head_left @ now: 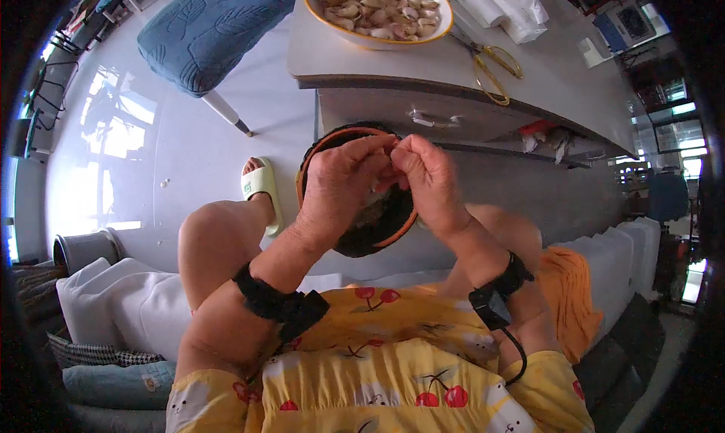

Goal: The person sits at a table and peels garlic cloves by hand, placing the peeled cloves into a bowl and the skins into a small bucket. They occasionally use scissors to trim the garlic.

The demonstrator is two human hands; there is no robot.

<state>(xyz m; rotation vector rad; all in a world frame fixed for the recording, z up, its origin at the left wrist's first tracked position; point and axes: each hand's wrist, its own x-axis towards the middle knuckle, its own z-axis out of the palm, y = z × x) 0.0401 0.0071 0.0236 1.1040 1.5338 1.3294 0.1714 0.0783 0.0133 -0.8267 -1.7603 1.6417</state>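
Note:
My left hand (pixel 345 175) and my right hand (pixel 427 178) meet at the fingertips above a round bin (pixel 387 241) with an orange-brown rim and a dark liner. The fingers of both hands are pinched together; something small and pale may be between them, but the fingers hide most of it. Whitish scraps (pixel 371 212) show inside the bin below my hands. Beyond the bin, a white bowl with a yellow rim (pixel 362 42) stands on the table, filled with garlic cloves (pixel 379 14) that seem to lie in water.
The tabletop (pixel 396 65) bears gold-handled scissors (pixel 493 73) and rolls of clear plastic (pixel 510 8). Under its edge is a drawer with a metal handle (pixel 435 119). A blue-covered stool (pixel 204 36) stands at the upper left. An orange cloth (pixel 566 303) lies on the seat to my right.

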